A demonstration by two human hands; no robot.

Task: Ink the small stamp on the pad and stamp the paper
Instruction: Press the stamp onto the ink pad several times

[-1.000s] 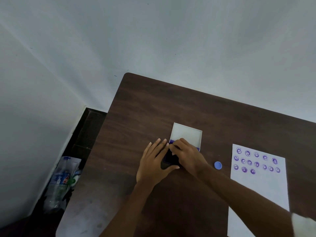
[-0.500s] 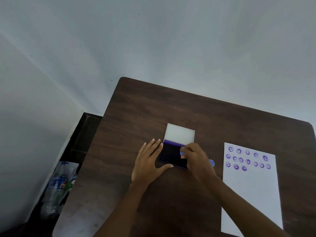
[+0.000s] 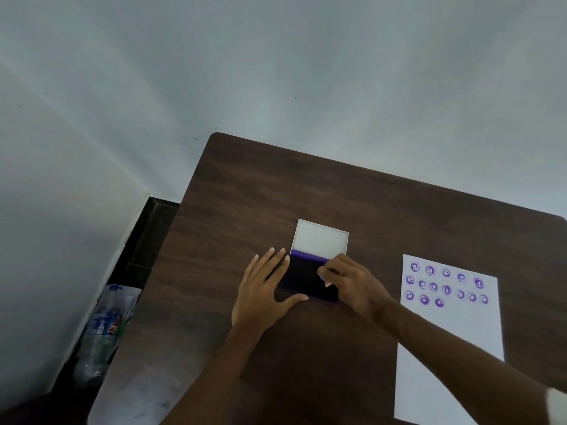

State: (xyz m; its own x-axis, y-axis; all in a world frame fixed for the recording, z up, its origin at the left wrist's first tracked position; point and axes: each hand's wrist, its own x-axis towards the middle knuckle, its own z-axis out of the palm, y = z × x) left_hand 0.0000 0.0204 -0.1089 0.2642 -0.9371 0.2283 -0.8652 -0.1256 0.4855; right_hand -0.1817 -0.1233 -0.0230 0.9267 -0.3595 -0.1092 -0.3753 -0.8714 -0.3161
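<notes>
Left of the pad, off the surface, we see bottles on the floor. Our left hand lies flat and spread, holding nothing, fingertips and thumb touching the pad's left and near edges. Beyond the pad its white lid lies open. Our right hand keeps a closed pinch grip on the stamp, low over the dark ink; contact we cannot tell. Right of the pad lies the paper with purple prints.
</notes>
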